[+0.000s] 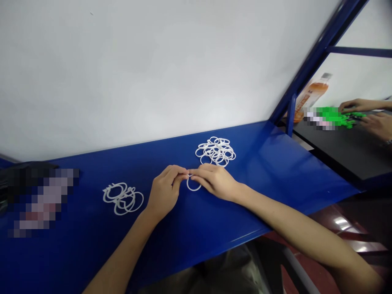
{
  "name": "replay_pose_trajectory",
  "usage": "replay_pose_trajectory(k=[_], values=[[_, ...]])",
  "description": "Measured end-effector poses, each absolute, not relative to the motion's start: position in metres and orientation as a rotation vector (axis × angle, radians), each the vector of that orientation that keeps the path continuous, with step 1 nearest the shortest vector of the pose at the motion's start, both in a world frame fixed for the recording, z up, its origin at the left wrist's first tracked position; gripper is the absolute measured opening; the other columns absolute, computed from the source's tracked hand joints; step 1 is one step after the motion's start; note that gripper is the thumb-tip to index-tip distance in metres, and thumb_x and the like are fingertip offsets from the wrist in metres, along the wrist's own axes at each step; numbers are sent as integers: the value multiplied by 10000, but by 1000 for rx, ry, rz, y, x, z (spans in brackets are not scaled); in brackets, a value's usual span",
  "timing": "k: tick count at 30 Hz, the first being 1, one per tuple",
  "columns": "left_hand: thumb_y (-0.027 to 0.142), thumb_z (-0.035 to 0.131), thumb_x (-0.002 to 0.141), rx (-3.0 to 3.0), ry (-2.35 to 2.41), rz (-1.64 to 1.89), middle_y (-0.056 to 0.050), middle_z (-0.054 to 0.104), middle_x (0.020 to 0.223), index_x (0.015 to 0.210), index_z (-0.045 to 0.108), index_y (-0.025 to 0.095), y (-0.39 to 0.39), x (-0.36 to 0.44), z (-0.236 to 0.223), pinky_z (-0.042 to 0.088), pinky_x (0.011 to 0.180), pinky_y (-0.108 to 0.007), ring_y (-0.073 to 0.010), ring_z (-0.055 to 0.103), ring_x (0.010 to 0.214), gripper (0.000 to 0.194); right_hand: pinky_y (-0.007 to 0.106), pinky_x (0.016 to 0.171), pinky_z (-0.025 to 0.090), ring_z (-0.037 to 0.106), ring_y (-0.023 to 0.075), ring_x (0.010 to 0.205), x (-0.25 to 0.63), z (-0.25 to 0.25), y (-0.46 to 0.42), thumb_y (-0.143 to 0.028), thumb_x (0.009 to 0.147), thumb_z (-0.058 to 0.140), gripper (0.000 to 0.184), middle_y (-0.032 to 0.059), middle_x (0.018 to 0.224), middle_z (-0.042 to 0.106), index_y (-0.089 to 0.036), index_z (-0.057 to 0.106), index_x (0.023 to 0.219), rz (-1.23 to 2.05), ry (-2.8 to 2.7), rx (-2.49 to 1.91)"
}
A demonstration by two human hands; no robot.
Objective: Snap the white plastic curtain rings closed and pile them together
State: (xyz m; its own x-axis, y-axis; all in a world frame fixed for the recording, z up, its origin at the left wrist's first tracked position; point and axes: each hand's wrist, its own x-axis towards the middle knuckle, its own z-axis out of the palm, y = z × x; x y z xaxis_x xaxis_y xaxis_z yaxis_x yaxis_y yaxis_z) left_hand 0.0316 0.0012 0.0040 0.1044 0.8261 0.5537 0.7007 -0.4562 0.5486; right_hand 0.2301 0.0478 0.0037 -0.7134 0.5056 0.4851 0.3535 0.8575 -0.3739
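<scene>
Between my two hands, over the blue table (196, 232), is a thin white plastic ring (194, 190). My left hand (167, 188) is closed, its thumb and fingertips pinching the top of the ring from the left. From the right, my right hand (219, 179) pinches the same spot, its fingertips meeting the left ones. The ring's loop hangs below the fingers, while its joint is hidden by them. Just beyond my right hand lies a pile of similar white rings (217, 151). A smaller cluster of white rings (123, 199) rests left of my left hand.
A blurred-out item (45, 202) and dark fabric lie at the table's left end. A white wall stands behind. At right, beyond a blue metal frame (309, 61), another person's hands (364, 110) handle green pieces (335, 116) near an orange drink bottle (312, 98) on a black table.
</scene>
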Motion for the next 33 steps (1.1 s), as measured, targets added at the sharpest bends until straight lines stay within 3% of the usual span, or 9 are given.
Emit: replay_pose_trajectory(k=[5,9,12,15,23,27,30,33], values=[[350,551,954,2234,1714,1039,-20,714,995,1066,663,240,6,20,5,543,826,-306,-170,667,854,194,284,754,511,652,154,814,237,6,63,-275,1007,509,176,47,949,717,-186,658,1031,482,-2294,-785],[445,471,971,2246,2273,619,-126,675,1153,1205,622,173,6,6,15,518,906,-456,-315,610,1093,390,322,776,478,612,186,829,257,10,91,-277,972,545,157,51,914,700,-198,675,935,242,-2056,-1037],[496,415,973,2106,2618,256,-189,648,1161,1252,591,115,3,-4,23,524,831,-507,-386,586,1089,504,361,832,462,581,221,876,274,10,115,-291,942,568,179,69,901,672,-193,697,867,107,-1885,-1222],[523,378,972,1972,2699,70,-204,642,1143,1266,574,110,0,-9,25,530,774,-510,-402,582,1075,543,381,850,460,563,244,913,285,2,132,-298,906,597,172,88,948,651,-192,731,878,94,-1800,-1377],[474,412,967,2129,2363,337,-188,656,1165,1218,608,136,6,-9,10,539,787,-477,-373,602,1089,464,445,925,456,551,278,959,292,-13,144,-378,925,571,279,122,973,635,-173,760,926,117,-1895,-1441],[402,508,950,2270,1890,650,-83,676,1157,1112,652,222,6,4,7,535,886,-403,-265,626,1089,281,473,941,453,544,294,983,292,-8,142,-376,931,558,282,131,996,634,-180,761,937,90,-1855,-1418],[348,517,950,2241,1661,825,-37,692,1110,1063,667,248,4,9,12,547,816,-316,-179,665,918,213,485,944,449,544,296,982,292,-4,140,-354,930,560,266,131,988,639,-179,760,924,75,-1840,-1389],[251,453,952,2187,1670,1013,-34,712,1035,1032,676,229,4,5,19,538,749,-279,-151,661,819,237,476,944,445,545,288,971,289,0,136,-326,931,575,232,121,980,647,-176,751,918,66,-1837,-1356]])
